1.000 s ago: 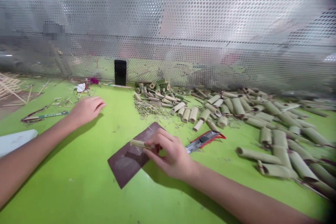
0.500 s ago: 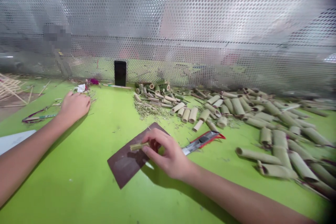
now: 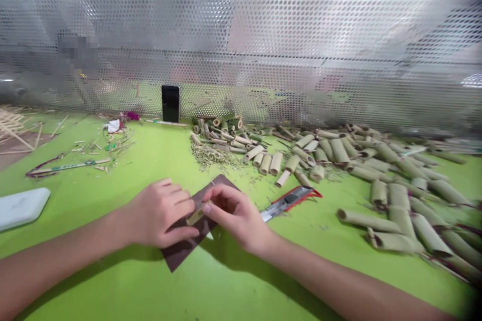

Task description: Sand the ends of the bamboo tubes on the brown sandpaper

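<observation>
Pinched between the thumb and fingers of my right hand [image 3: 239, 218] is a short bamboo piece [image 3: 195, 217], held over a dark brown sheet [image 3: 178, 253] that looks like sandpaper. My left hand [image 3: 163, 215] is at the piece's left end, thumb and fingers apart on either side of it; whether they touch it I cannot tell. Both hands hide parts of the sheet. A utility knife [image 3: 288, 200] with red edges lies just beyond my right hand, its blade toward the hand.
Many cut bamboo tubes [image 3: 399, 198] cover the right side, with shavings [image 3: 213, 157] at the back middle. A phone [image 3: 170, 104] leans against the perforated metal screen [image 3: 241, 20]. At left are a white case-like object [image 3: 22, 208], a coping-saw-like strip [image 3: 71, 165] and thin sticks [image 3: 15, 128].
My left hand has come from the scraps at the back left to the bamboo piece by my right hand. My right hand still holds the piece in nearly the same place.
</observation>
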Tool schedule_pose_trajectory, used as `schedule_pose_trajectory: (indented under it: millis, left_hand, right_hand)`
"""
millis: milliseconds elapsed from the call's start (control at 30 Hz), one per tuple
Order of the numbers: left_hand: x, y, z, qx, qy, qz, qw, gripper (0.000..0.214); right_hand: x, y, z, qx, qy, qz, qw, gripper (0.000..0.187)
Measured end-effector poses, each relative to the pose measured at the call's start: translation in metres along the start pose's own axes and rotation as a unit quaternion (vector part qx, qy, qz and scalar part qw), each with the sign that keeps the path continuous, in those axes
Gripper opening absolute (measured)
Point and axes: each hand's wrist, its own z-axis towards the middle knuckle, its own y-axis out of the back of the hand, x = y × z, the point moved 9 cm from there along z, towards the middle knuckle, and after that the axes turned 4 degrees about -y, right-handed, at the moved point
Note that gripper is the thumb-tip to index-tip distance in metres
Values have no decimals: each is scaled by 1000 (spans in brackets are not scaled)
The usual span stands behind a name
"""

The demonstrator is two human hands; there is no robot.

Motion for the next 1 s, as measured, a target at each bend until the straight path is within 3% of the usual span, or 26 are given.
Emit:
schedule_pose_trajectory:
  millis: [200,300,400,567,800,900,1000]
  left_hand:
    - [3,1,0,-56,12,-12,998,42]
    - [7,-2,-1,-57,32,-30,997,50]
    - [14,0,-2,-65,83,-71,992,60]
    - [18,18,-2,-100,143,-23,984,54]
    - [-6,19,9,-130,73,-34,988,46]
    - [-6,10,12,-113,85,-31,989,34]
    - [1,0,11,-87,120,-94,984,29]
  right_hand:
    - [-6,-11,0,34,-11,7,999,44]
    - [7,-6,-2,1,62,-101,993,26]
    - [22,-3,-7,-42,145,-209,966,12]
    - [32,-7,-16,-63,224,-261,937,11]
    - [28,-12,-14,-78,222,-321,918,24]
    - [23,-8,-11,-92,186,-332,920,26]
    - [18,-6,-9,-93,153,-327,928,20]
